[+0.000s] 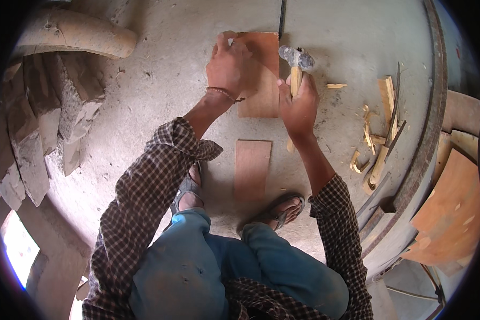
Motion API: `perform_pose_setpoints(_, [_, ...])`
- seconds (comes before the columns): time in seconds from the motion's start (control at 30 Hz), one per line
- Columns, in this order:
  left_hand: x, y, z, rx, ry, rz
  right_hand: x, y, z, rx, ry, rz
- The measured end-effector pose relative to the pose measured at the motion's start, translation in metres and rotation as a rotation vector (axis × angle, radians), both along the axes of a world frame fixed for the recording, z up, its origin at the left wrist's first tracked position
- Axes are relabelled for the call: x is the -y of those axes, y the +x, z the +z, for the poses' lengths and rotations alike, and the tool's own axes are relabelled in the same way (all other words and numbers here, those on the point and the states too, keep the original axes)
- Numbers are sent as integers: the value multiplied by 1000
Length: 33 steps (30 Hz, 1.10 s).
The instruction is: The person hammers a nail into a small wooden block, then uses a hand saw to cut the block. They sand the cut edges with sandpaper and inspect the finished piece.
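My right hand [300, 104] is closed around the wooden handle of a hammer [297, 57], just below its worn grey metal head. The handle's lower end shows beneath the wrist. To its left lies a rectangular reddish-brown plywood board [258, 101] on the floor. Over the board's far left part is my left hand [229, 66], its fingers curled; what they hold, if anything, is hidden behind the hand. A smaller plywood piece [252, 169] rests flat on the floor between my feet, nearer to me.
Wood offcuts and curled shavings [369, 128] are scattered at the right, beside a long metal rail [436, 106]. Further right lean plywood sheets [450, 208]. On the left are rough grey blocks [32, 138] and a thick tan tube [80, 33]. A dark strip [282, 18] touches the board's far side.
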State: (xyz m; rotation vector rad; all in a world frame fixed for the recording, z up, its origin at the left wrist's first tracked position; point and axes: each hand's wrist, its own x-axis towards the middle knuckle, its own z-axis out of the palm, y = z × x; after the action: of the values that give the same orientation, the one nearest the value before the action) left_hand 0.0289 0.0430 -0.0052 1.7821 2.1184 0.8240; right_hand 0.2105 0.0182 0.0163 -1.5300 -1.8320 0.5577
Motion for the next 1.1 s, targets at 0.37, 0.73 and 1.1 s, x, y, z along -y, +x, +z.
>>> perform_pose_setpoints(0.37, [-9,-10,-24,12,106,-153,-33,-16,9,45,-166,177])
perform_pose_setpoints(0.73, [-6,-8,-8,28,142,-110,-27,-22,17,180,-192,195])
perform_pose_setpoints(1.1, [-13,-8,4,485,-485,277,-27,-18,18,120,-255,182])
